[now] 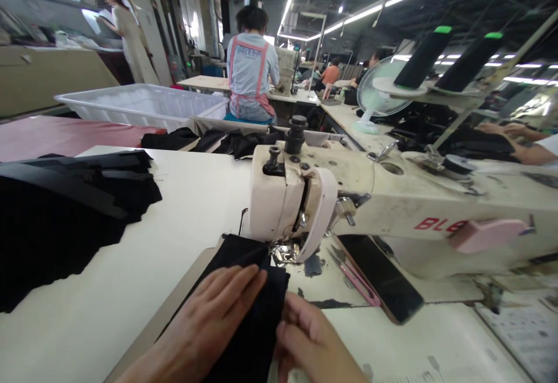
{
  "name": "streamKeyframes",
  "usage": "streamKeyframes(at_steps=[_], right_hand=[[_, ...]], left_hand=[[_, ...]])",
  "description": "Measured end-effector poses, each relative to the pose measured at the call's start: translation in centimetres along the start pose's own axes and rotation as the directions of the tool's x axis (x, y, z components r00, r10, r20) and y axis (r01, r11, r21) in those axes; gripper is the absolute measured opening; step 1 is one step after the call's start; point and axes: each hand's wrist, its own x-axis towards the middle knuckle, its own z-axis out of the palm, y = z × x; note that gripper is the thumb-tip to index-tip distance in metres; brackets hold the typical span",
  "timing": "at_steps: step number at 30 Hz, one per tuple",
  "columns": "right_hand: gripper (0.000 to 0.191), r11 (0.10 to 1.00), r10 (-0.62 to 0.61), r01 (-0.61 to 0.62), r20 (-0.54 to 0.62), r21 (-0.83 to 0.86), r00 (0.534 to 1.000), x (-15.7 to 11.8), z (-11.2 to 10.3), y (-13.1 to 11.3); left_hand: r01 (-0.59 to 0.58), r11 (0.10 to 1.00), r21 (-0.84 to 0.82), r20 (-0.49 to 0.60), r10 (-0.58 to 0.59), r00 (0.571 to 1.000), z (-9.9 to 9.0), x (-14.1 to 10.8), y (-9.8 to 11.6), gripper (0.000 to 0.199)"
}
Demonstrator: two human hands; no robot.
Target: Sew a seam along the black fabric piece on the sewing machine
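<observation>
A black fabric piece (257, 336) lies on the sewing machine bed, its far end at the presser foot (285, 253). My left hand (209, 313) rests flat on top of it, fingers stretched toward the needle area. At the fabric's right edge, my right hand (311, 336) pinches the cloth between thumb and fingers. The cream sewing machine (274, 197) stands just beyond both hands. Right of the presser foot lie pink-handled thread snips (360, 281) and a dark phone (383, 281). A pile of black cut pieces (65, 220) sits on the left.
Behind the machine, more black cloth (244, 143) lies in a trough. A white plastic bin (143, 101) stands farther back. Black thread cones (422, 57) and a fan (375, 89) are at right. A person (250, 69) sits ahead; another person's hands (510, 136) show at right.
</observation>
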Motion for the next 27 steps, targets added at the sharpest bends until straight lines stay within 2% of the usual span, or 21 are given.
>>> streamKeyframes(at_steps=[2,3,6,10,11,13,15,17,19,22,25,26,27], right_hand=[[0.033,0.994,0.049,-0.052,-0.038,-0.093,0.998,0.4,-1.2,-1.6],[0.039,0.991,0.072,-0.077,-0.047,-0.11,0.996,0.6,-1.7,-2.2],[0.049,0.987,0.101,-0.109,-0.07,-0.118,0.992,1.1,-2.3,-2.7],[0.044,0.971,0.083,-0.103,-0.097,-0.217,0.992,1.6,-2.2,-2.1],[0.04,0.963,0.065,-0.09,-0.103,-0.254,0.993,1.7,-2.2,-1.9],[0.029,0.941,0.01,-0.054,-0.131,-0.334,0.991,1.8,-2.2,-1.8],[0.017,0.914,-0.064,-0.01,-0.17,-0.405,0.983,1.8,-2.2,-1.9],[0.011,0.888,-0.136,0.03,-0.198,-0.459,0.971,1.8,-2.2,-2.1],[0.011,0.872,-0.188,0.062,-0.215,-0.485,0.958,1.8,-2.0,-2.2],[0.026,0.878,-0.225,0.079,-0.262,-0.472,0.939,1.4,-1.2,-1.1],[0.062,0.913,-0.155,0.038,-0.259,-0.406,0.953,0.6,0.1,1.9],[0.066,0.915,-0.114,0.017,-0.218,-0.403,0.969,0.3,0.4,3.2],[0.06,0.92,-0.09,0.005,-0.2,-0.391,0.976,0.0,0.6,4.4]], left_hand=[[-0.114,0.981,-0.155,0.059,0.125,0.99,-0.5,0.5,0.0,0.046],[-0.126,0.97,-0.21,0.072,0.143,0.987,-0.7,0.8,0.0,0.046],[-0.092,0.955,-0.283,0.069,0.116,0.991,-0.8,1.0,0.0,0.049],[-0.068,0.925,-0.375,0.132,0.126,0.983,-0.6,1.2,-0.1,0.047],[-0.016,0.902,-0.432,0.153,0.09,0.984,-0.6,1.5,-0.1,0.043],[0.178,0.812,-0.556,0.214,-0.066,0.975,-0.7,2.6,-0.3,0.032],[0.378,0.687,-0.62,0.329,-0.21,0.921,-0.7,4.2,-0.8,0.025],[0.466,0.628,-0.623,0.432,-0.221,0.874,-0.7,5.7,-1.4,0.023],[0.491,0.621,-0.611,0.494,-0.185,0.85,-0.6,6.8,-2.0,0.021],[0.554,0.602,-0.575,0.559,-0.205,0.803,-0.2,7.4,-2.6,0.014],[0.637,0.573,-0.516,0.593,-0.297,0.748,0.1,7.3,-2.5,0.012],[0.664,0.561,-0.495,0.598,-0.335,0.728,0.1,7.3,-2.3,0.012],[0.688,0.549,-0.474,0.599,-0.371,0.709,0.1,7.4,-2.1,0.013]])
